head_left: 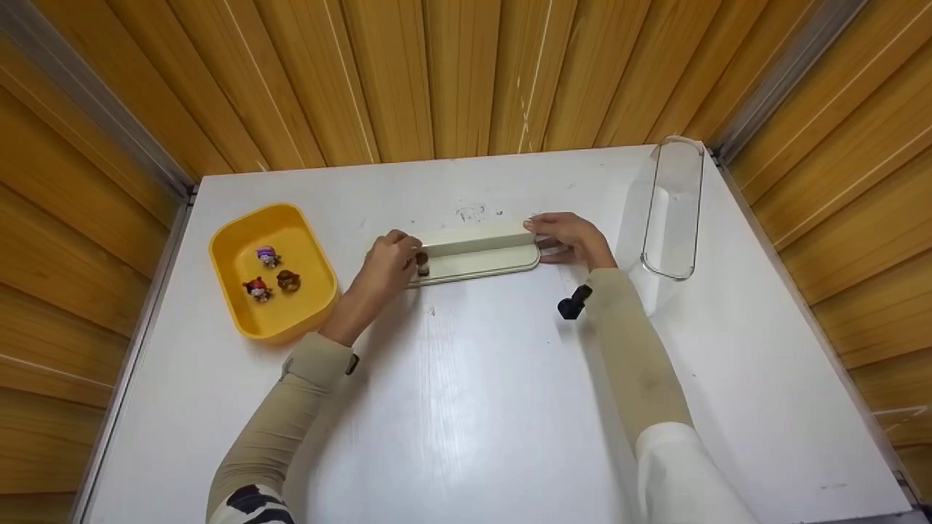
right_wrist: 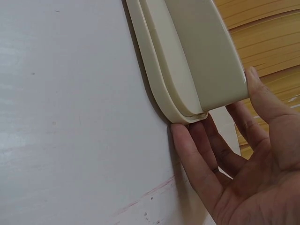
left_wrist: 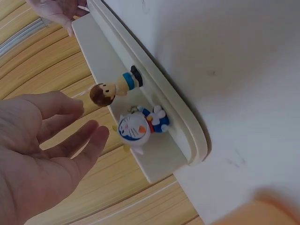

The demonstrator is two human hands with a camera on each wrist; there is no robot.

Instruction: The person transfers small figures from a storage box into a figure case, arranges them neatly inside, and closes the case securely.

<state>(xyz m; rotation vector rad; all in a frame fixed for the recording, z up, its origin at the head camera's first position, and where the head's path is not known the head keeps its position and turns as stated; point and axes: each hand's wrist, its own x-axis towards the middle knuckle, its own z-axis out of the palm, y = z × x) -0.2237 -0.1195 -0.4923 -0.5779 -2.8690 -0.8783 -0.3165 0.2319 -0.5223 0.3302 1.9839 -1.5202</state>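
A cream display-box base (head_left: pixel 484 262) with a raised step along its back lies at the middle of the table. On its left end stand a brown-haired boy figurine (left_wrist: pixel 123 85) and a blue-and-white cat figurine (left_wrist: pixel 157 123), side by side. My left hand (head_left: pixel 384 266) hovers just beside them, fingers bent slightly and apart, with a gap to both in the left wrist view; in the head view it covers the cat. At the base's right end, my right hand (head_left: pixel 575 236) holds on, thumb on the step's edge and fingers against the end.
To the left stands a yellow tub (head_left: pixel 226 291) with three small figurines (head_left: pixel 267 256) inside. A clear cover (head_left: pixel 673 211) lies near the table's right edge. Wood-patterned panels (head_left: pixel 466 80) stand around the white table (head_left: pixel 466 407).
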